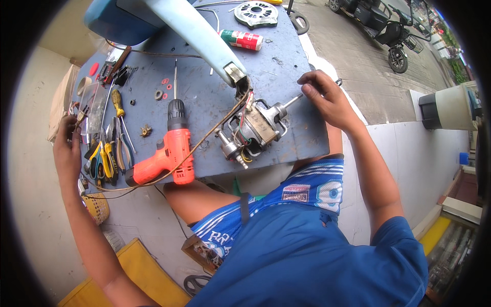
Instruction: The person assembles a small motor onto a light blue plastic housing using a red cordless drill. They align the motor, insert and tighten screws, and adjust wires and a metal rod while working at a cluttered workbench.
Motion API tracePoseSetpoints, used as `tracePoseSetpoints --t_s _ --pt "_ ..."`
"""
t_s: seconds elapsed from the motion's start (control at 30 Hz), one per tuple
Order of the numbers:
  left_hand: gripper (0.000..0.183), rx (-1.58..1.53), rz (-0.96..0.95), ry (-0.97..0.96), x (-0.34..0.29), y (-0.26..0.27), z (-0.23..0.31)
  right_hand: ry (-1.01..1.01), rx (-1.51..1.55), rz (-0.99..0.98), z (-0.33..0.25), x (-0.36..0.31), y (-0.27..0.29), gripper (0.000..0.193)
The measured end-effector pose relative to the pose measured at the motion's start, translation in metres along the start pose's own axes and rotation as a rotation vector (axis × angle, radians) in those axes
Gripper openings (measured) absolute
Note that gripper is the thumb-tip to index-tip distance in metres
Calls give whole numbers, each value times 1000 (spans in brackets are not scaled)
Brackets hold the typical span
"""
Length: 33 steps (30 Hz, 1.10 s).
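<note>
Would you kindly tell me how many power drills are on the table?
1: an orange-red power drill, left of the fan motor, near the front edge of the table. No others show.

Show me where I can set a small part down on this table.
Bare patches: one between the drill bit and the pale-blue neck; another at the table's near right corner, beside the motor. Crowded: the left side, with pliers and a yellow-handled screwdriver.
</note>
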<state>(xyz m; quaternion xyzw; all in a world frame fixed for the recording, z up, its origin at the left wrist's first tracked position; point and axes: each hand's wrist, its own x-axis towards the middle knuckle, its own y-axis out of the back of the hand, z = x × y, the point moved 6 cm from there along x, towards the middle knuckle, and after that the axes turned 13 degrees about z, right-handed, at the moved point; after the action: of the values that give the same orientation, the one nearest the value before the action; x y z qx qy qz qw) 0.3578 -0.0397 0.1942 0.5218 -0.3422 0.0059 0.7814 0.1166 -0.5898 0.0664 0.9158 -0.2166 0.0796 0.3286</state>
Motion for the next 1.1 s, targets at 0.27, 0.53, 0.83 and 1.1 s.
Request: tracePoseSetpoints --t_s 0.27,0.53,0.83,1.1 --pt "21 -238 38 192 -100 -14 144 37 235 185 -10 22 45 41" --pt "24 -361 -118 186 -180 -40 237 80 320 41 -49 105 -24 49" --pt "28 -254 165 181 -171 -36 255 -508 894 -572 -73 126 -142 82" --pt "22 -161 35 33 -108 -73 265 -645 961 -624 -63 127 -147 83"
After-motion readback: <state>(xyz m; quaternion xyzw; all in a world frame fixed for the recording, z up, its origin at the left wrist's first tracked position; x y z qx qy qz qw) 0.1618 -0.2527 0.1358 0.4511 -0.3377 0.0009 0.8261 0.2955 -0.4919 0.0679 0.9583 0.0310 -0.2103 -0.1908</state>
